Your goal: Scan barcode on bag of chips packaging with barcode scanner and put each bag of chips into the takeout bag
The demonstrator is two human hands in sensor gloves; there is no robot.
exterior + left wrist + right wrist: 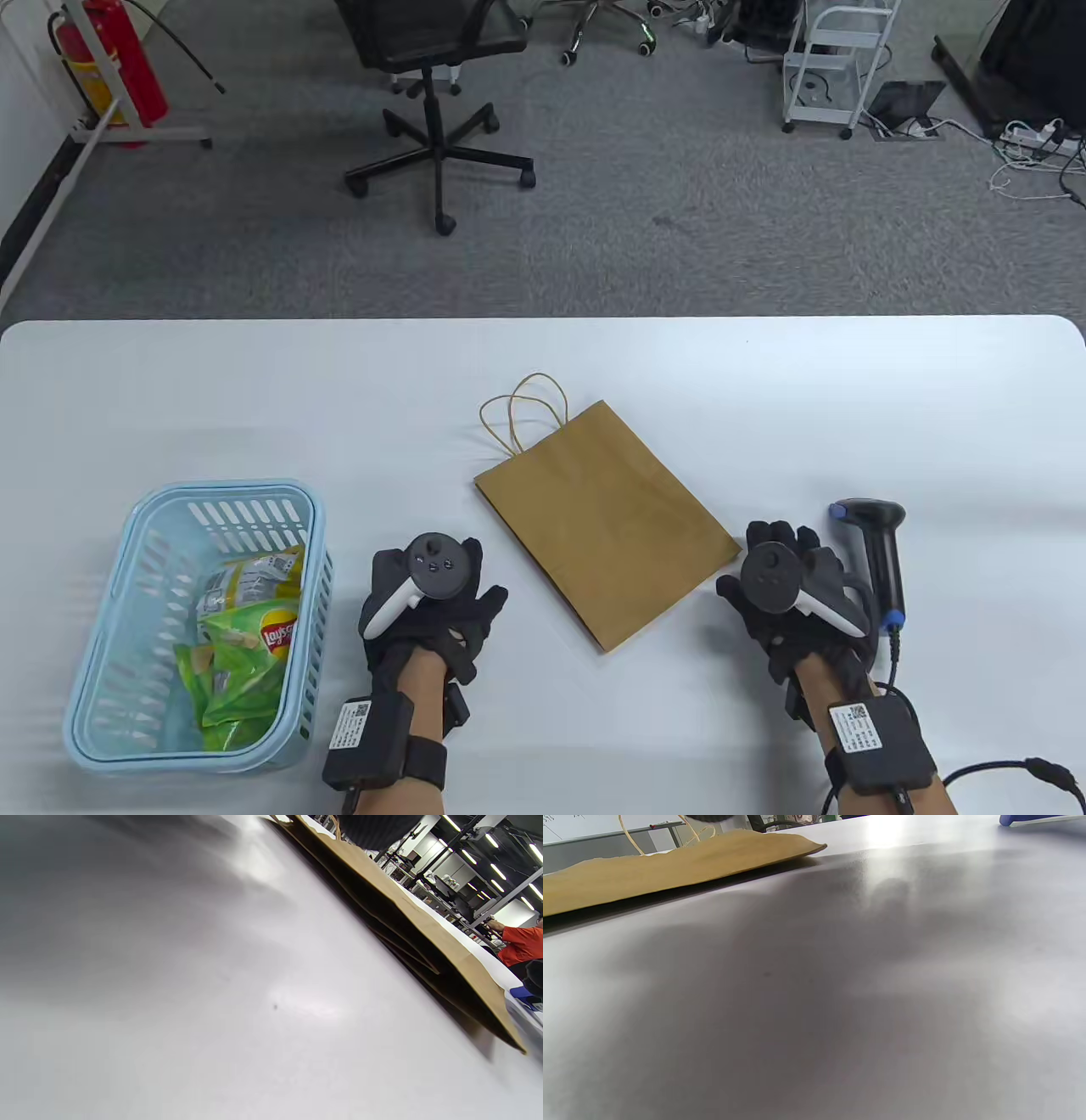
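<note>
table view, lay's logo on green chip bag [254, 658] in basket [102, 679]

It looked like an office or a test lab. At the top of the table view, grey carpet [679, 212] covered the floor, with a black chair on wheels [437, 93] near the middle. A red fire extinguisher [114, 59] stood in the upper left. A white cart [836, 64] and loose cables [1031, 157] sat in the upper right. Long ceiling lights [498, 870] showed in the left wrist view.
</note>
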